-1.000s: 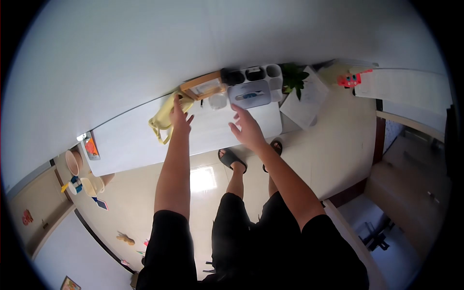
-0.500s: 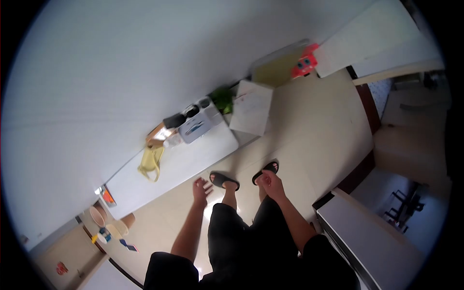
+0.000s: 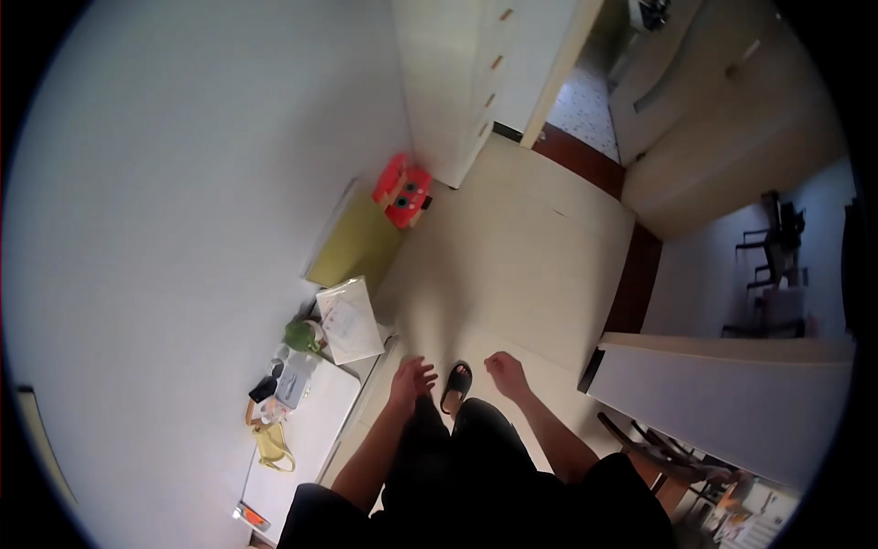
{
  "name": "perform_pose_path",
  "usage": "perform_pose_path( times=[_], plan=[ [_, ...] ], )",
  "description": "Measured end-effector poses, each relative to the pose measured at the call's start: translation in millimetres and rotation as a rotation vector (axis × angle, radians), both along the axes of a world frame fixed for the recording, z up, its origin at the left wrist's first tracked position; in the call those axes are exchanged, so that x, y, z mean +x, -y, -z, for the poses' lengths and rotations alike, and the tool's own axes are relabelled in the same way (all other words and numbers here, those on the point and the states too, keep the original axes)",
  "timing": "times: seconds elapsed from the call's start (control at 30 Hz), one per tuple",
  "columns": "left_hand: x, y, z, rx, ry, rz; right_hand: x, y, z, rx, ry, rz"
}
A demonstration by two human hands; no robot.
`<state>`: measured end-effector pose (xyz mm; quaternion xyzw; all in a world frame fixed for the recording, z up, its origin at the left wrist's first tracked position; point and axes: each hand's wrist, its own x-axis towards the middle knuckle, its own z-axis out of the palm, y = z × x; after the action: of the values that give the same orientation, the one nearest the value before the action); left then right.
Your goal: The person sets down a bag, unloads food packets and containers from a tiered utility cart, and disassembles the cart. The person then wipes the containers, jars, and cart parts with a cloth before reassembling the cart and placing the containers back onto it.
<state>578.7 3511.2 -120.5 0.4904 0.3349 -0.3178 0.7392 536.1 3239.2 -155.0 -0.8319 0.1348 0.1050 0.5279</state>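
Note:
My left hand (image 3: 412, 380) hangs in front of my body with its fingers apart and nothing in it. It is nearest to the end of a white table (image 3: 315, 425) along the wall. My right hand (image 3: 506, 374) is held over the tiled floor (image 3: 498, 284), its fingers curled in, and no object shows in it. Between the two hands a foot in a black slipper (image 3: 459, 377) steps on the floor. Neither hand touches any of the things around.
On the table are a yellow bag (image 3: 273, 446), a grey-white box (image 3: 293, 387) and a green plant (image 3: 300, 335). Past it stand a white flat package (image 3: 350, 320), a yellow-green panel (image 3: 357, 245) and a red toy-like object (image 3: 402, 197). A doorway opens beside the wooden door (image 3: 722, 119); chairs (image 3: 773, 242) stand at right.
The view has turned to the right and moved forward, so the table now lies lower left and the doorway is in fuller view. Both hands stay without objects.

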Motion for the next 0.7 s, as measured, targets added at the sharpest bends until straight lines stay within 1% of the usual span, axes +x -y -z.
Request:
perform_pose_path(
  times=[0.03, 0.1, 0.17, 0.2, 0.3, 0.33, 0.43, 0.53, 0.67, 0.7],
  plan=[
    [12, 8, -3, 0.025, -0.008, 0.028, 8, 14, -1, -0.024, -0.04, 0.035],
    [36, 19, 5, 0.085, 0.012, 0.04, 23, 39, -4, 0.093, -0.001, 0.121],
    [55, 20, 21, 0.15, -0.008, 0.031, 33, 59, 25, 0.047, -0.048, 0.172],
    [66, 21, 28, 0.157, -0.032, 0.011, 40, 64, 15, 0.055, -0.047, 0.194],
    [86, 17, 47, 0.145, -0.103, -0.063, 57, 80, 31, 0.219, 0.07, 0.313],
    [91, 15, 58, 0.118, -0.119, -0.099, 64, 85, 26, 0.299, 0.022, 0.362],
    [119, 20, 74, 0.059, -0.146, -0.164, 89, 104, 17, 0.28, -0.058, 0.394],
    [158, 37, 75, 0.002, -0.212, -0.229, 110, 126, 3, 0.097, -0.148, 0.351],
    [222, 83, 61, -0.098, -0.173, -0.124, 127, 170, -12, 0.003, -0.18, 0.368],
    [244, 104, 46, -0.084, -0.185, -0.099, 128, 182, -16, -0.014, -0.164, 0.4]
  ],
)
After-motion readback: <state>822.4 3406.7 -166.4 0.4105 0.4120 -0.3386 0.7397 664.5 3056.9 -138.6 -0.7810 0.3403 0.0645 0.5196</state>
